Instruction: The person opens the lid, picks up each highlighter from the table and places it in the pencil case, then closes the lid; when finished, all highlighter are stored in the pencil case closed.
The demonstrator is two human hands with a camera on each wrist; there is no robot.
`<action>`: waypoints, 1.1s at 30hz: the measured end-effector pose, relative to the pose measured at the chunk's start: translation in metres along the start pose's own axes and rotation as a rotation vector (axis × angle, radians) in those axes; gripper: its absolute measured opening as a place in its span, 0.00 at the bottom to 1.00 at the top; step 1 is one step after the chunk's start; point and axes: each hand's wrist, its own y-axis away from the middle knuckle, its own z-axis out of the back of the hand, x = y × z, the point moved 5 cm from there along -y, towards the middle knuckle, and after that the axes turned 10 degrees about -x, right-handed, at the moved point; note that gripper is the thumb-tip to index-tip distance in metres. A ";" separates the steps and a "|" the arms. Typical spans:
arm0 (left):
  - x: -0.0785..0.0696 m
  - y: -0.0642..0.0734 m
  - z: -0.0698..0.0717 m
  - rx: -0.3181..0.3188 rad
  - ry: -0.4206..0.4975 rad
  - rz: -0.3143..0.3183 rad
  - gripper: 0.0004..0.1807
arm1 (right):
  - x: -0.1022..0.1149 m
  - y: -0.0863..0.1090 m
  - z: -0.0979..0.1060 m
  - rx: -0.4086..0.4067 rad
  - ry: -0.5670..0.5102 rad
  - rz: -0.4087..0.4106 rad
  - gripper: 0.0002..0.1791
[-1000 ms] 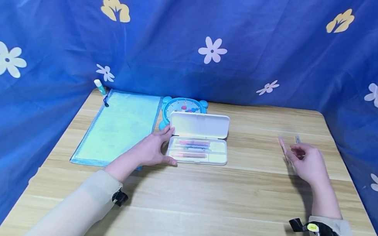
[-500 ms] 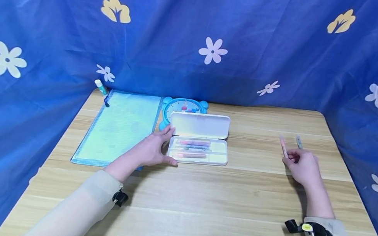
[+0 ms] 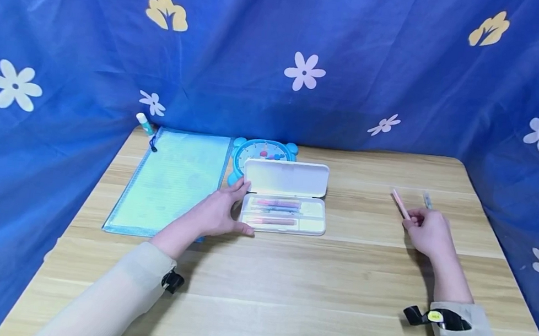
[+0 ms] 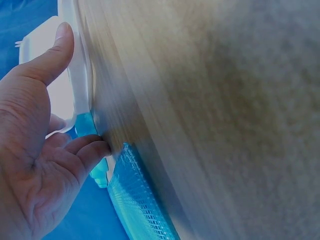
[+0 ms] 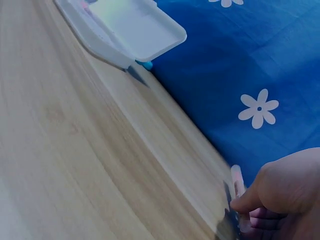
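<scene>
A white pencil case [image 3: 311, 226] stands with its lid raised, several pens [image 3: 275, 204] inside. My left hand [image 3: 217, 212] holds its left end, the thumb along the front edge and the fingers by the lid; the left wrist view shows this hand [image 4: 45, 145] from the palm side. Far to the right, my right hand [image 3: 431, 232] pinches a slim pink pen [image 3: 399, 203] between thumb and fingers, its far end pointing away to the left. Just beyond the knuckles lies a bluish-grey pen [image 3: 427, 200], its near part hidden by the hand.
Left of the case lies a light-blue mesh zip pouch [image 3: 173, 179], with a glue stick [image 3: 144, 123] at its far corner. A blue toy clock [image 3: 251, 149] sits behind the raised lid. Blue flowered cloth [image 3: 351, 61] hangs behind the wooden table [image 3: 285, 292].
My right hand has shifted a little left and gripped the pink pen, whose far end has swung left. The bluish-grey pen and my left hand on the pencil case keep their places.
</scene>
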 end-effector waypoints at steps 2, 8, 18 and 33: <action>0.000 0.000 0.000 -0.004 0.001 -0.002 0.71 | 0.002 0.000 0.002 -0.016 -0.004 0.009 0.07; 0.000 0.000 -0.001 0.002 -0.002 0.004 0.71 | 0.017 -0.002 0.010 -0.066 -0.046 0.048 0.08; 0.000 -0.001 0.000 -0.004 -0.010 0.015 0.71 | 0.057 -0.004 0.024 -0.072 -0.149 0.137 0.09; 0.000 0.001 0.001 0.005 -0.015 0.008 0.72 | 0.117 -0.010 0.008 0.011 -0.258 0.240 0.08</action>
